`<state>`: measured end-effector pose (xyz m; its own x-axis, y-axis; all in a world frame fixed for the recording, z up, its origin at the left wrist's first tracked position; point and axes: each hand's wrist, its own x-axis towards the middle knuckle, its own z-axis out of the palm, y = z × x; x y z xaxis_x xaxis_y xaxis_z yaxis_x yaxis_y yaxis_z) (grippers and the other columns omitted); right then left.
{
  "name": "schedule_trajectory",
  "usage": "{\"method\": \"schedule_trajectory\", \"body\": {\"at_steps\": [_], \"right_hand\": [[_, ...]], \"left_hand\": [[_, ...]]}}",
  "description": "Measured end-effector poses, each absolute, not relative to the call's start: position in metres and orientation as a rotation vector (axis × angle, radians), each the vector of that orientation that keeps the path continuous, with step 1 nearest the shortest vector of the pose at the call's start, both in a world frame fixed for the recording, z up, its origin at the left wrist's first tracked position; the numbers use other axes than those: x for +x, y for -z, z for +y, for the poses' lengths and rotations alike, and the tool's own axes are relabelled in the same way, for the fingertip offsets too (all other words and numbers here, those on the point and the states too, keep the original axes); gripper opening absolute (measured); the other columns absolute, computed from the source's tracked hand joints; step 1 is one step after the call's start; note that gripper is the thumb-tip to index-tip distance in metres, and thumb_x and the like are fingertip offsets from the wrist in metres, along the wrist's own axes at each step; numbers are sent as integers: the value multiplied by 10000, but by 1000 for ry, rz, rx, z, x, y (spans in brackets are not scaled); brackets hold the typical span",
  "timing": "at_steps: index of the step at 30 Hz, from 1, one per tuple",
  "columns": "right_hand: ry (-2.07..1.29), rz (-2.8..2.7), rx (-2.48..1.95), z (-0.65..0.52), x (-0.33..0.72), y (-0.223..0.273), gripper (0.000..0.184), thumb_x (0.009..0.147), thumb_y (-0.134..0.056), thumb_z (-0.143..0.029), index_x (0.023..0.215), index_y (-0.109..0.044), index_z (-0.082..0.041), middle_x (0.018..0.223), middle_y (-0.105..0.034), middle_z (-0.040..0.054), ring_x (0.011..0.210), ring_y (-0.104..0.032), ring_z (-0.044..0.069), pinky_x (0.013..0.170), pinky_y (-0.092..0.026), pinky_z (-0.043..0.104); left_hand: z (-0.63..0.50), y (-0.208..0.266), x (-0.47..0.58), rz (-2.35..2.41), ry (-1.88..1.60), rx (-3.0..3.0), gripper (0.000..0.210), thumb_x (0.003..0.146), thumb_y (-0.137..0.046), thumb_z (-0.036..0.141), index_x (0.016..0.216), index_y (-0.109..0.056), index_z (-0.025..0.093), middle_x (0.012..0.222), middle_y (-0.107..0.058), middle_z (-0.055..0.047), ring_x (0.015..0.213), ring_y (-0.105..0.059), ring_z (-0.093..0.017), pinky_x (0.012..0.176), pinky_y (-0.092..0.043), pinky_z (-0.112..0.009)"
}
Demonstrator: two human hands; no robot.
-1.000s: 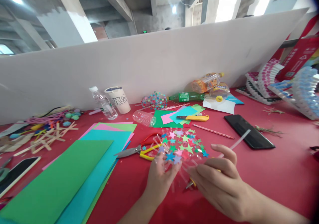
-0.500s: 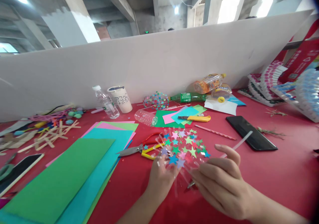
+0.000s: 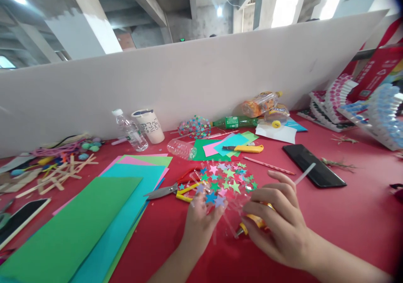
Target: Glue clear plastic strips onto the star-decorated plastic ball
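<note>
My left hand (image 3: 201,220) grips the lower left of a clear plastic piece cut into strips and covered with coloured paper stars (image 3: 231,186). At its right edge are the bent fingers of my right hand (image 3: 280,222), its thumb and forefinger close together; anything pinched there is hidden. Under and between those fingers shows a yellow tube (image 3: 257,221) with a metallic tip. Behind my right hand a clear strip (image 3: 305,174) sticks out over the phone; where it starts is hidden. Pliers-like shears with red and yellow handles (image 3: 163,191) lie beside my left hand.
Coloured paper sheets (image 3: 85,220) spread on the left of the red table. Farther back are a yellow utility knife (image 3: 244,148), a cut clear bottle (image 3: 181,148), a cup (image 3: 148,125) and a green bottle (image 3: 234,122). A black phone (image 3: 315,165) lies to the right.
My right hand has risen slightly and its fingers have shifted, so more of the yellow tube shows. The starred piece has moved a little left with my left hand.
</note>
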<state>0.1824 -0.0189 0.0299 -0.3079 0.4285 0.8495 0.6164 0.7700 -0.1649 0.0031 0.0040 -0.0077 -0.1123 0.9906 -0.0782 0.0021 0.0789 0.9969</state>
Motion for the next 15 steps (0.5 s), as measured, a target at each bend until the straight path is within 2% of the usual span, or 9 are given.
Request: {"method": "schedule_trajectory", "body": {"at_steps": [4, 7, 10, 15], "right_hand": [[271, -1941, -771, -19, 182, -26, 146, 793, -604, -88, 893, -617, -193, 825, -601, 6, 789, -533, 168, 983, -366, 511], [299, -1921, -751, -19, 183, -26, 189, 782, -602, -75, 941, -618, -177, 837, -602, 15, 790, -534, 175, 979, -369, 516], [267, -1916, -774, -18, 182, -28, 143, 801, -599, -101, 921, -616, -176, 843, -595, 25, 810, -518, 183, 977, -356, 518], [230, -1925, -851, -17, 179, -30, 73, 811, -624, -142, 872, -611, -180, 857, -572, 32, 808, -496, 181, 962, -351, 494]], "left_hand": [[4, 7, 3, 1332, -1253, 1113, 269, 594, -757, 305, 819, -618, 254, 688, -667, -18, 692, -652, -227, 677, -510, -338], [4, 9, 1, 1380, -1280, 1118, 239, 548, -786, 284, 738, -643, 262, 769, -681, -42, 753, -653, -242, 679, -513, -328], [3, 14, -2, 1436, -1293, 1114, 248, 529, -796, 255, 722, -640, 258, 856, -695, -48, 845, -654, -255, 739, -515, -330], [4, 20, -5, 1435, -1305, 1090, 470, 601, -763, 296, 1037, -599, 231, 1029, -683, -73, 934, -655, -257, 824, -507, -356]]}}
